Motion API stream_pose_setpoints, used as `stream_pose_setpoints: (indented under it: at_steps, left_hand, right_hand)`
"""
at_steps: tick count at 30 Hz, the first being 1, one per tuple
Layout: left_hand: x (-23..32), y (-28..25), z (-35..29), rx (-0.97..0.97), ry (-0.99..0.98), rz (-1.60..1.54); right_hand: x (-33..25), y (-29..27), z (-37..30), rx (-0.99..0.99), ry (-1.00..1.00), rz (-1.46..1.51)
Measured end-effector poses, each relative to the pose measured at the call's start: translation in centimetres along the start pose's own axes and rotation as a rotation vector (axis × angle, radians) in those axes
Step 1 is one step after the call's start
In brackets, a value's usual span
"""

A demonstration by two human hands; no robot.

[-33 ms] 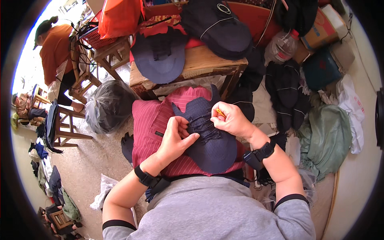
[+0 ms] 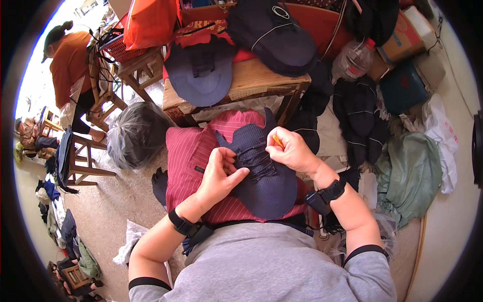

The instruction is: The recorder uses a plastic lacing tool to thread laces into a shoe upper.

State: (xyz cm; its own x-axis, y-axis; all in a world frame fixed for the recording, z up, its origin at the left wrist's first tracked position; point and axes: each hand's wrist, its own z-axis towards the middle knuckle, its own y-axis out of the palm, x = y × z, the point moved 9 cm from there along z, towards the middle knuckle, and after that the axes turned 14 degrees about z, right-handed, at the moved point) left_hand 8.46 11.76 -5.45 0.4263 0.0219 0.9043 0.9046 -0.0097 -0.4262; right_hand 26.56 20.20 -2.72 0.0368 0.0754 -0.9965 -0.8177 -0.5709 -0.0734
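A navy blue cut fabric piece [image 2: 266,181] with rounded lobes lies on a red striped cushion [image 2: 186,156] on my lap. My left hand [image 2: 221,173] rests on the piece's left edge, fingers curled and pinching the cloth. My right hand [image 2: 294,151] sits at its upper right edge, closed on a small yellow chalk stick [image 2: 277,141] whose tip touches the fabric. Both wrists wear black bands.
A wooden table [image 2: 261,80] ahead carries more navy fabric cut-outs [image 2: 201,70] and a dark cap [image 2: 274,30]. A clear plastic bag [image 2: 136,133] stands at the left, near wooden stools [image 2: 83,158]. A person in an orange shirt [image 2: 68,60] bends at far left. Dark caps [image 2: 357,116] and a green sack [image 2: 407,173] lie right.
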Motion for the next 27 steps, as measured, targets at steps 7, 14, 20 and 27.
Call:
stream_pose_setpoints:
  at_steps: [7,14,20,27]
  left_hand:
    - [-2.4,0.1,0.9,0.028,-0.18,-0.259]
    - [-2.4,-0.1,0.5,0.042,-0.187,-0.244]
    - [-1.5,-0.3,0.6,-0.026,-0.318,-0.165]
    - [-2.1,-0.3,1.0,-0.104,-0.429,-0.139]
  right_hand:
    - [5.0,-1.6,-1.2,0.184,0.202,0.404]
    - [0.5,0.2,-0.7,0.084,0.097,0.1]
    - [3.2,-0.8,-0.2,0.122,0.141,0.294]
    - [2.4,-0.4,-0.2,0.127,0.086,0.137]
